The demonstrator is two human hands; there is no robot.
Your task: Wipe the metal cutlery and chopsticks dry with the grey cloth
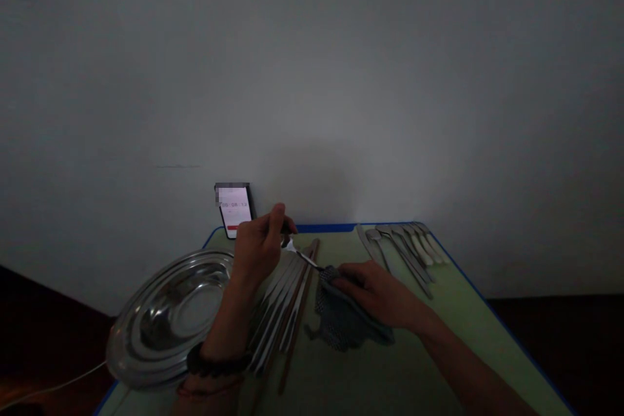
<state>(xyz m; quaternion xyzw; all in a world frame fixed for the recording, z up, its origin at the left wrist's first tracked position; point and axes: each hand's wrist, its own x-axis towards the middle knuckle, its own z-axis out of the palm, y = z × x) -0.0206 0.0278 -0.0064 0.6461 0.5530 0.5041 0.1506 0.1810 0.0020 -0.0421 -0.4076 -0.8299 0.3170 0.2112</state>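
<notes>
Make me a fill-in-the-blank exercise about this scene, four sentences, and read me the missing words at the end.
1. The right hand grips a dark ____ around one end of a metal utensil.
2. The thing with a lit screen at the far edge of the table is a ____.
3. As the person sees it, the shiny basin is to the ____ of the cutlery.
4. The colour of the table's edge is ____.

Missing words: cloth; phone; left; blue.

Apparently a home: cutlery (276, 313) and a metal basin (166, 322) crowd a small table (341, 377).
</notes>
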